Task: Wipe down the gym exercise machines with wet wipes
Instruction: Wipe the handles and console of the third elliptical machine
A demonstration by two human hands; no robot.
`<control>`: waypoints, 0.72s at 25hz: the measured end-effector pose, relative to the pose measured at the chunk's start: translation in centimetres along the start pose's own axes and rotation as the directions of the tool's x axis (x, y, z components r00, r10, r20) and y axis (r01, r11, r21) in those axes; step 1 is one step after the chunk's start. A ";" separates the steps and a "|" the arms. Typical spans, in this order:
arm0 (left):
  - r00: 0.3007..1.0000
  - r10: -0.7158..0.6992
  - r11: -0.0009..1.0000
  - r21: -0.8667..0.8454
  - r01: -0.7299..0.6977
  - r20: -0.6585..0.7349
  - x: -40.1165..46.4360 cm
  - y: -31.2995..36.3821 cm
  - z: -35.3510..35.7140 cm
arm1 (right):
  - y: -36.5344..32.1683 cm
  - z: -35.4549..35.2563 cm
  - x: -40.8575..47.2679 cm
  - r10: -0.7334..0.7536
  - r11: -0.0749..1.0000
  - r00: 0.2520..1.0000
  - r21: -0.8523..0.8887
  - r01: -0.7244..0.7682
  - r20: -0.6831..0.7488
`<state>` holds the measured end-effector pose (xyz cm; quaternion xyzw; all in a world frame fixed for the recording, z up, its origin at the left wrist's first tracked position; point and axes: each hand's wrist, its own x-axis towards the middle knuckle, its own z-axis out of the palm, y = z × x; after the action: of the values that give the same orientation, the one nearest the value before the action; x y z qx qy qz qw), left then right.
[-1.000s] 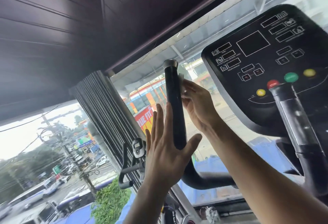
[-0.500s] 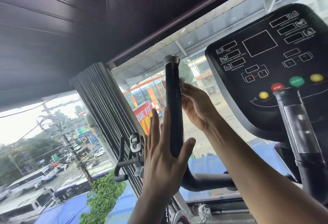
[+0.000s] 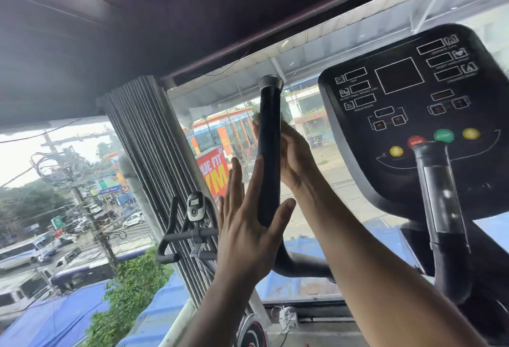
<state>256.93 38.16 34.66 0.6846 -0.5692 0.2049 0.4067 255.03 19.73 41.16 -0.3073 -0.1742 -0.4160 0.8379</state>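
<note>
An upright black handlebar [image 3: 268, 137] with a silver end cap rises in the middle of the view. My right hand [image 3: 296, 159] wraps it from behind at mid height and presses a pale wet wipe [image 3: 285, 122] to the grip; only the wipe's edges show. My left hand [image 3: 248, 236] is lower down, fingers straight along the bar's left side and thumb spread to its right. The machine's black console [image 3: 413, 99] with coloured buttons stands to the right.
A second black handle [image 3: 440, 195] stands in front of the console at the right. Another bike's handlebar and small display [image 3: 194, 209] sit by the folded shutter [image 3: 143, 154] at the left. A large window [image 3: 330, 181] behind looks onto a street.
My right hand with the wipe has slid a little down the bar from near the cap. My left hand has stayed flat against the lower bar.
</note>
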 end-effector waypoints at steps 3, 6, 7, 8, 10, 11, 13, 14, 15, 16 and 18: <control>1.000 0.011 1.000 0.004 -0.011 0.007 0.1 0.0 -0.1 | -0.6 1.8 1.4 -0.019 0.999 0.996 0.024 0.021 -0.088; 1.000 0.002 1.000 0.007 -0.002 0.012 0.1 0.1 -0.2 | -1.2 3.4 2.2 -0.002 1.000 0.985 -0.019 -0.001 -0.172; 1.000 0.002 1.000 0.003 -0.002 0.011 0.1 0.1 -0.2 | -1.0 3.1 1.9 -0.046 0.998 0.983 -0.056 0.036 -0.175; 1.000 0.007 1.000 -0.006 -0.007 0.007 0.1 0.2 -0.2 | -0.7 2.7 1.5 -0.060 0.997 0.986 -0.053 0.052 -0.156; 1.000 0.000 0.999 -0.033 0.000 0.002 0.1 0.1 -0.1 | 0.4 1.4 -0.4 -0.073 0.992 0.996 -0.106 0.067 -0.049; 1.000 -0.009 0.999 -0.048 0.009 0.004 0.2 0.0 0.0 | 0.7 0.7 -1.1 -0.100 0.977 0.995 -0.192 0.094 -0.025; 1.000 -0.024 0.997 -0.070 0.025 0.006 0.2 -0.1 0.1 | 0.2 0.2 -0.9 -0.140 0.955 0.990 -0.263 0.139 0.015; 1.000 -0.025 0.997 -0.077 0.025 0.006 0.2 0.0 0.2 | -0.2 0.5 -0.1 -0.157 0.948 0.988 -0.281 0.148 -0.009; 1.000 -0.022 0.996 -0.082 0.023 0.009 0.3 0.1 0.2 | -0.8 1.0 1.1 -0.187 0.950 0.980 -0.269 0.161 -0.072; 1.000 -0.024 0.996 -0.082 0.026 0.017 0.3 0.1 0.2 | -1.4 1.5 2.0 -0.207 0.951 0.966 -0.262 0.162 -0.153; 1.000 -0.024 0.997 -0.077 0.025 0.015 0.1 0.1 0.1 | -2.0 2.2 3.0 -0.240 0.942 0.927 -0.301 0.151 -0.287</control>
<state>256.85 37.98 34.71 0.6768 -0.5710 0.1730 0.4312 255.10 18.50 45.21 -0.3295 -0.0072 -0.5623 0.7584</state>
